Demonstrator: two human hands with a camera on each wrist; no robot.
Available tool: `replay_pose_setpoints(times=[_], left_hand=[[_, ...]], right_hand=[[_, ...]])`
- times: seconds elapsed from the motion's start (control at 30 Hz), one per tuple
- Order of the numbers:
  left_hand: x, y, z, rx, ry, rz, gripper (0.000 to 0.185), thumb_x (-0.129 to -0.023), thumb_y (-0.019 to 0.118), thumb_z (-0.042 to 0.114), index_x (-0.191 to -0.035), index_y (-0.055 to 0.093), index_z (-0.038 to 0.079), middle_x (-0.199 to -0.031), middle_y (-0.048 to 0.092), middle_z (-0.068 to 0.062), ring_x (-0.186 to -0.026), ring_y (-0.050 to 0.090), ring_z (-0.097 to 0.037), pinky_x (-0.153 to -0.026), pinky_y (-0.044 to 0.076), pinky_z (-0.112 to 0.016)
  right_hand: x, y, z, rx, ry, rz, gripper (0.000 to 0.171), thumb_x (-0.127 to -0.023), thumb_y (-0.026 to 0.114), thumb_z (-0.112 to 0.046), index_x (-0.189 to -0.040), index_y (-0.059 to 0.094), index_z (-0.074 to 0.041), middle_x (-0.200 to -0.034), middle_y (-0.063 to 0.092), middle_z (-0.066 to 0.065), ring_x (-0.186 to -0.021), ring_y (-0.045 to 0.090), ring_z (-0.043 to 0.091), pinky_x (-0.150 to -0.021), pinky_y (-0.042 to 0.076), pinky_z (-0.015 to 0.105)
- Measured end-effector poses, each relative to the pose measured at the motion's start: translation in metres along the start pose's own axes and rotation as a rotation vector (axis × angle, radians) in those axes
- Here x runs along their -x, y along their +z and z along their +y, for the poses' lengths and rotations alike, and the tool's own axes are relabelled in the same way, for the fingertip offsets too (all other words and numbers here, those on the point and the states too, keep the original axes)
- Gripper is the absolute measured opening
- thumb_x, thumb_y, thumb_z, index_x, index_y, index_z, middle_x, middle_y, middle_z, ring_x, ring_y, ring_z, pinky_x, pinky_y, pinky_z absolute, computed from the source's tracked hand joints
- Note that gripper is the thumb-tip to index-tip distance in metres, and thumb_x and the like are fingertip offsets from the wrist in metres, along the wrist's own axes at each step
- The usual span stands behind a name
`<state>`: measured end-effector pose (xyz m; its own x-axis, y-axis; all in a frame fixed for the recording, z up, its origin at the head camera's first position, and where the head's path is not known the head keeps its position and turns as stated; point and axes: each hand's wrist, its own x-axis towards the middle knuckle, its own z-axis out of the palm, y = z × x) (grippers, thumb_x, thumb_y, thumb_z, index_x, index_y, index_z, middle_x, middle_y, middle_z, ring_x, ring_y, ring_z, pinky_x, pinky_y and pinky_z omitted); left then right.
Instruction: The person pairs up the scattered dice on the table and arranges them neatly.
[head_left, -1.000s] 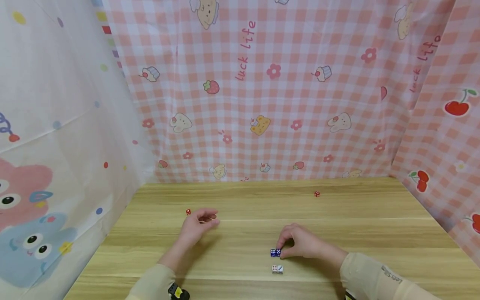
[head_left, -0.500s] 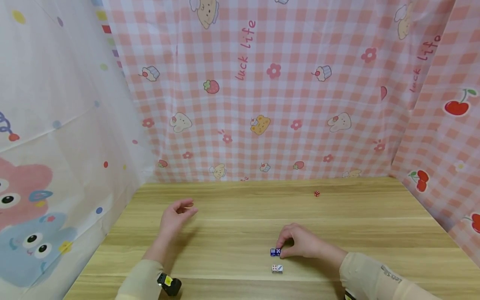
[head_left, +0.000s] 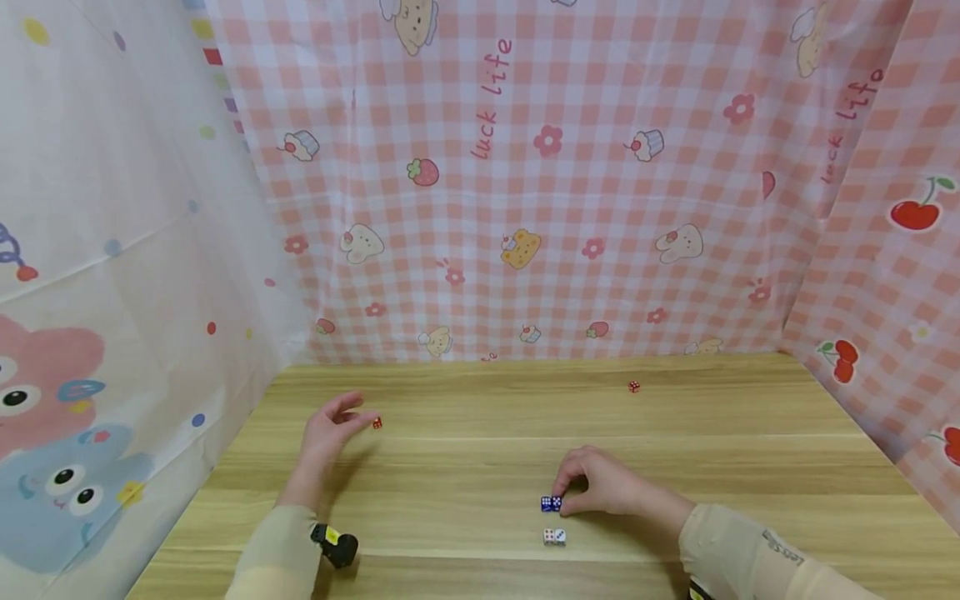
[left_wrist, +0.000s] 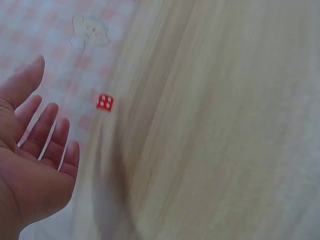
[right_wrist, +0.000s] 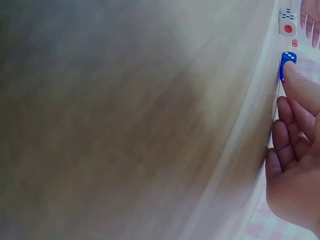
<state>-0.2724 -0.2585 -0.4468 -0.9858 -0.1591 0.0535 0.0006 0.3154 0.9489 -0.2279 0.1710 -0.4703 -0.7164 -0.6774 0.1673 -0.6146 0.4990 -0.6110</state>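
1. Your left hand (head_left: 327,427) has drifted further left since a second ago, uncovering the red die (head_left: 377,423) just off its relaxed, empty fingertips, left of frame centre.
2. Your right hand (head_left: 600,483) stays put, fingertips pinching the blue dice (head_left: 551,503) at lower centre; white dice (head_left: 555,537) lie just below.
3. Another red die (head_left: 634,387) sits well apart, towards the back of the wooden table (head_left: 480,400).
4. Pink gingham curtains (head_left: 525,183) wall the upper frame.
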Motion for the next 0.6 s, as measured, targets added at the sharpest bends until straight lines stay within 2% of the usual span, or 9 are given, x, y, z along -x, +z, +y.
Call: replay_pose_setpoints(times=[0.17, 0.3, 0.4, 0.6], left_hand=[[-0.007, -0.005, -0.009, 0.0, -0.003, -0.046, 0.063, -0.088, 0.076, 0.011, -0.142, 0.047, -0.003, -0.144, 0.047, -0.024, -0.119, 0.047, -0.028, -0.085, 0.042, -0.017], [-0.01, -0.008, -0.013, -0.038, -0.003, -0.08, 0.066, -0.088, 0.077, 0.013, -0.144, 0.045, -0.002, -0.147, 0.045, -0.023, -0.129, 0.041, -0.035, -0.101, 0.039, -0.035], [-0.011, -0.009, -0.017, -0.074, 0.004, -0.098, 0.068, -0.087, 0.078, 0.017, -0.145, 0.045, -0.001, -0.147, 0.044, -0.022, -0.133, 0.038, -0.037, -0.107, 0.033, -0.048], [-0.013, -0.007, -0.026, -0.139, 0.047, -0.096, 0.065, -0.086, 0.08, 0.018, -0.141, 0.05, -0.002, -0.143, 0.049, -0.022, -0.133, 0.041, -0.04, -0.108, 0.033, -0.05]], right_hand=[[0.0, -0.001, 0.0, 0.008, -0.001, -0.002, 0.015, -0.076, 0.086, -0.024, -0.084, 0.074, -0.02, -0.09, 0.064, -0.016, -0.09, 0.055, 0.003, -0.091, 0.04, 0.035], [0.0, -0.001, -0.001, 0.012, -0.003, -0.005, 0.015, -0.076, 0.086, -0.024, -0.084, 0.074, -0.02, -0.09, 0.064, -0.016, -0.091, 0.056, 0.003, -0.091, 0.04, 0.035], [0.0, -0.001, 0.0, 0.012, -0.001, -0.005, 0.015, -0.075, 0.086, -0.023, -0.084, 0.074, -0.02, -0.09, 0.064, -0.016, -0.091, 0.055, 0.004, -0.091, 0.04, 0.035], [0.001, -0.001, 0.0, 0.003, 0.01, -0.006, 0.016, -0.075, 0.086, -0.024, -0.084, 0.074, -0.021, -0.091, 0.064, -0.016, -0.093, 0.054, 0.005, -0.09, 0.041, 0.034]])
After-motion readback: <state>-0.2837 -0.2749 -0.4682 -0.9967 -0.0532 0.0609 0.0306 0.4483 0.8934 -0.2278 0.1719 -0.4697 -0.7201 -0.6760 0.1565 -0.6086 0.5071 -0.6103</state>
